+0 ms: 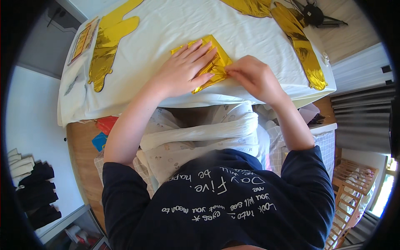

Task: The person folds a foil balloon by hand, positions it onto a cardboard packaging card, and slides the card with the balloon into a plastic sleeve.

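A crumpled, partly folded piece of shiny gold foil (221, 50), like a flat foil balloon, lies near the front edge of the white-covered table. My left hand (185, 68) rests flat across it with fingers stretched out, pressing it down and hiding its left part. At the foil's right edge, my right hand (254, 77) is closed in a pinch on a gathered bit of it. The exact spot under my right fingertips is hidden.
Flat gold foil balloons lie on the white cloth (166, 21): one at the left (106, 46), another at the right (298, 41). A black device (313, 16) stands at the far right, a printed package (83, 39) at the far left. A wooden crib (352, 196) is at lower right.
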The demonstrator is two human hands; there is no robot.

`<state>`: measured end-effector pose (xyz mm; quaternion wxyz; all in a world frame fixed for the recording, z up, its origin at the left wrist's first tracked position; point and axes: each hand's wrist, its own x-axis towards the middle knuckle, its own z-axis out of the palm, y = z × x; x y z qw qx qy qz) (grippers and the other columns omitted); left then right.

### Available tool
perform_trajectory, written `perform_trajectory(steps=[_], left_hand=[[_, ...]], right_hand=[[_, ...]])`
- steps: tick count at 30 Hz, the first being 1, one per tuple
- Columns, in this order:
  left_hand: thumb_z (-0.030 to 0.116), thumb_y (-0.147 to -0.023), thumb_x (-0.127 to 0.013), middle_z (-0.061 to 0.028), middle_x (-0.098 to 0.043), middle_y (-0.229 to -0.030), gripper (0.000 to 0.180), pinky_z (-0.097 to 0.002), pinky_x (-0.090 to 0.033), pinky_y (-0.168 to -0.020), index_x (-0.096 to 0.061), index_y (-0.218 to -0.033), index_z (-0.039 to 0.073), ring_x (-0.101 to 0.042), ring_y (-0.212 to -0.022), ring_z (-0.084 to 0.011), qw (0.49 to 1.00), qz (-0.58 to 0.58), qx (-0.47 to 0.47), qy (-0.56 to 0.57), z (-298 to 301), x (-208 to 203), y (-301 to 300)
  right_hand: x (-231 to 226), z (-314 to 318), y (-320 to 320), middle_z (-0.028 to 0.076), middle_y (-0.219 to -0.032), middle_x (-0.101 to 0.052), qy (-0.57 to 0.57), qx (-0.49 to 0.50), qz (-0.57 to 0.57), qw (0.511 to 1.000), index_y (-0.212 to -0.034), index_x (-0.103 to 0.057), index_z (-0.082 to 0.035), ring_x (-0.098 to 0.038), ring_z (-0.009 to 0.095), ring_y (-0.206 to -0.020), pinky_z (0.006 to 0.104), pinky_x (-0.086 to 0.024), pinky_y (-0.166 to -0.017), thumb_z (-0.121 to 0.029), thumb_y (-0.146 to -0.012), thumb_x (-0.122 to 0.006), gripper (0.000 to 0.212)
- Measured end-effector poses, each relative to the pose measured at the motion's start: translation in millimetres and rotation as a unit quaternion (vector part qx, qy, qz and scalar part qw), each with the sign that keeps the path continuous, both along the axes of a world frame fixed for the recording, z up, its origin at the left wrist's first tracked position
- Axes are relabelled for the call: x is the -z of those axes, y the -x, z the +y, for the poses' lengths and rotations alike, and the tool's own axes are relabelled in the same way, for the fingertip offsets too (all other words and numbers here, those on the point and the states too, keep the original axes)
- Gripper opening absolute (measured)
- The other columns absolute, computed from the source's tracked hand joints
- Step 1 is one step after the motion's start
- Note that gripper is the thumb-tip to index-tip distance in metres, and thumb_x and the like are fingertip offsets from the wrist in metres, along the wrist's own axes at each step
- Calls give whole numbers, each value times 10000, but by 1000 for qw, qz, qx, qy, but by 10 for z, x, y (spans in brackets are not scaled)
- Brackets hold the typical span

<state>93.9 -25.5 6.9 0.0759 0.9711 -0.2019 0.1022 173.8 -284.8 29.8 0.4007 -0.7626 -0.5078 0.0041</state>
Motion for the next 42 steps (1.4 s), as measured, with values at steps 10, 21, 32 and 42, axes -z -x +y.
perform_trajectory(steps=[10,21,32,42], left_hand=[[418,-1070,-454,-104,-292,-1674,624,-474,-199,-1257,-311,-1615,150,-238,-1553,-306,1000,-12,0,-22,-3,58,-17],[427,-1064,-462,-118,-317,-1661,639,-472,-194,-1258,-320,-1609,125,-235,-1556,-305,1000,-1,4,-5,36,47,-35],[367,-1030,-513,-140,-316,-1657,679,-433,-173,-1274,-296,-1610,89,-233,-1558,-300,995,54,3,89,54,-42,-21],[309,-1055,-417,-136,-295,-1666,617,-448,-164,-1271,-256,-1622,123,-245,-1547,-346,981,79,18,177,76,-48,-16]], right_hand=[[182,-197,61,135,-1188,-726,-20,-37,-196,980,-1130,-717,-25,-699,324,-1072,396,-560,-948,7,-831,-743,302],[63,-18,-10,132,-1073,-720,-41,-20,-170,984,-1075,-726,-14,-686,324,-998,384,-562,-883,-16,-829,-781,252],[-30,121,-264,138,-1026,-710,22,-100,-162,982,-1086,-712,-28,-689,323,-907,397,-564,-816,-43,-854,-748,235],[16,110,-231,96,-972,-721,-3,-116,-339,934,-1100,-701,-66,-703,290,-915,406,-563,-795,-119,-821,-780,294]])
